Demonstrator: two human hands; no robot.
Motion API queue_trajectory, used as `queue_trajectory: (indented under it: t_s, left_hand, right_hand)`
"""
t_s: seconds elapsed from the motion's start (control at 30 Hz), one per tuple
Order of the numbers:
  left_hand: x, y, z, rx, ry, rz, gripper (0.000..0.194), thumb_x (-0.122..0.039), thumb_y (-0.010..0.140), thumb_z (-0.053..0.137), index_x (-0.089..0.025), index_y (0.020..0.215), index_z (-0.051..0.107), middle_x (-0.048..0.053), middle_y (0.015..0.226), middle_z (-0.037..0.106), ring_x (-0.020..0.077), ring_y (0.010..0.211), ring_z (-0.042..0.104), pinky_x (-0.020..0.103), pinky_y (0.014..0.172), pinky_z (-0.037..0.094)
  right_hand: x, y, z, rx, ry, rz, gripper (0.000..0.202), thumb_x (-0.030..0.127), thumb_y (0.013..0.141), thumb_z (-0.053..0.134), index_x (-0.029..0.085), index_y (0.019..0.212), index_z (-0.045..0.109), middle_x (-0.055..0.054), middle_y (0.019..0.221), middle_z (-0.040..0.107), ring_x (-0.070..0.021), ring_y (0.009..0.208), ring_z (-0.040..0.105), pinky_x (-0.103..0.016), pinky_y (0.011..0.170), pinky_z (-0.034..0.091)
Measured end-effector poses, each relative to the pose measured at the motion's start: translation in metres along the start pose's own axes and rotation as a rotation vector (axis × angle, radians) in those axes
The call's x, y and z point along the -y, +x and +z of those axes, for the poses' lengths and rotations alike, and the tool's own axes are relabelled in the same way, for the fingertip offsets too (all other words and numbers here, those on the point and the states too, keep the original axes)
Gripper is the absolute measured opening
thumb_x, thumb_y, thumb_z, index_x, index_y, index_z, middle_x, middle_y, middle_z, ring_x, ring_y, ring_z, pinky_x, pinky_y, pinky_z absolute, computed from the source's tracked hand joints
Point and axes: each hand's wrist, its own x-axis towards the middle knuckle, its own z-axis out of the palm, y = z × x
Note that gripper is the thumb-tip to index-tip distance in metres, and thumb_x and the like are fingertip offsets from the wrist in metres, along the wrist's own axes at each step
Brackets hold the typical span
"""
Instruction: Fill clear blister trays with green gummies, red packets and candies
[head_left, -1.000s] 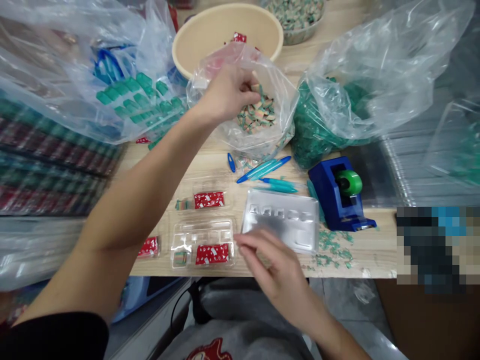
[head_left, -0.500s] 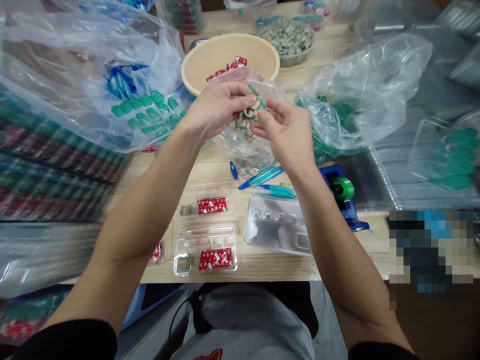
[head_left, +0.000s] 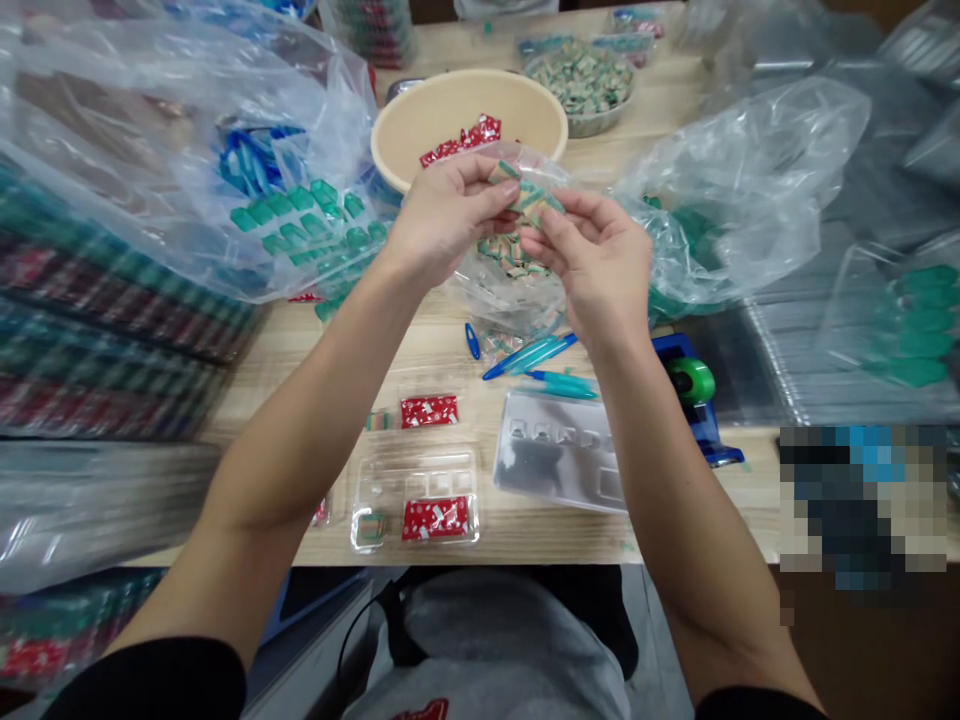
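Note:
Small green-and-beige striped pieces [head_left: 534,202] are pinched between my two hands, above an open clear bag [head_left: 514,300] that holds more of them. My left hand [head_left: 442,215] grips the pieces from the left with thumb and fingers. From the right, my right hand [head_left: 596,245] closes its thumb and fingertips on their other end. Behind the bag stands a beige oval basin [head_left: 405,125] with red packets [head_left: 480,132]. Nearer me lies a clear tray [head_left: 439,462] with a red patterned packet [head_left: 435,518] and a striped piece [head_left: 371,526].
Bags of green and blue parts [head_left: 289,215] lie left, another plastic bag [head_left: 742,200] right. A tape dispenser [head_left: 690,385], blue pens [head_left: 529,355] and a frosted tray [head_left: 555,450] lie near my right forearm. Stacked filled trays [head_left: 97,330] stand left.
My right hand has moved slightly right, and the striped pieces between my hands now show spread out in a row. The whole view has shifted slightly.

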Motion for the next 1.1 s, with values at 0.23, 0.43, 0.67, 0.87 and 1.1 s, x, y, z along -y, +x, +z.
queue_trajectory:
  t_s: [0.23,0.43,0.67,0.87,1.1]
  left_hand:
    - [-0.001,-0.017,0.005,-0.017,0.036,0.073,0.024,-0.002,0.085,0.061,-0.021,0.07,0.061,-0.004,0.071,0.068,0.013,0.072,0.066,0.028,0.078,0.055]
    - [0.002,-0.038,0.004,0.005,-0.007,0.173,0.018,-0.003,0.083,0.066,-0.018,0.072,0.065,-0.002,0.074,0.069,0.0144,0.074,0.068,0.031,0.078,0.056]
    - [0.005,-0.066,-0.006,0.035,-0.007,0.232,0.011,-0.029,0.087,0.07,-0.019,0.082,0.071,0.001,0.085,0.072,0.0153,0.083,0.068,0.03,0.081,0.057]
    - [0.006,-0.084,0.001,-0.107,0.141,0.313,0.006,-0.026,0.081,0.076,-0.023,0.083,0.071,-0.002,0.083,0.072,0.0154,0.084,0.07,0.027,0.079,0.056]
    - [0.008,-0.132,-0.004,0.009,0.103,0.242,0.014,-0.041,0.084,0.072,-0.029,0.091,0.076,0.001,0.09,0.075,0.0187,0.084,0.071,0.031,0.079,0.059]
  right_hand:
    - [0.01,-0.017,0.0,0.043,0.057,-0.108,0.026,0.041,0.075,0.08,0.028,0.085,0.061,0.009,0.08,0.072,-0.0067,0.072,0.07,-0.024,0.078,0.062]
    - [0.021,-0.038,0.0,0.048,-0.082,-0.151,0.028,0.05,0.077,0.075,0.027,0.086,0.063,0.006,0.083,0.072,-0.0149,0.081,0.073,-0.031,0.073,0.062]
    - [0.037,-0.07,0.001,0.026,-0.161,-0.182,0.014,0.037,0.083,0.072,0.026,0.085,0.063,0.003,0.083,0.069,-0.0149,0.077,0.072,-0.029,0.068,0.06]
    - [0.048,-0.094,0.002,0.015,-0.065,-0.178,0.015,0.028,0.083,0.071,0.029,0.093,0.059,0.005,0.083,0.071,-0.0131,0.07,0.071,-0.029,0.066,0.061]
    - [0.048,-0.127,0.0,0.054,0.007,-0.146,0.02,0.013,0.083,0.068,0.029,0.094,0.062,0.005,0.077,0.073,-0.0138,0.066,0.072,-0.029,0.064,0.062]
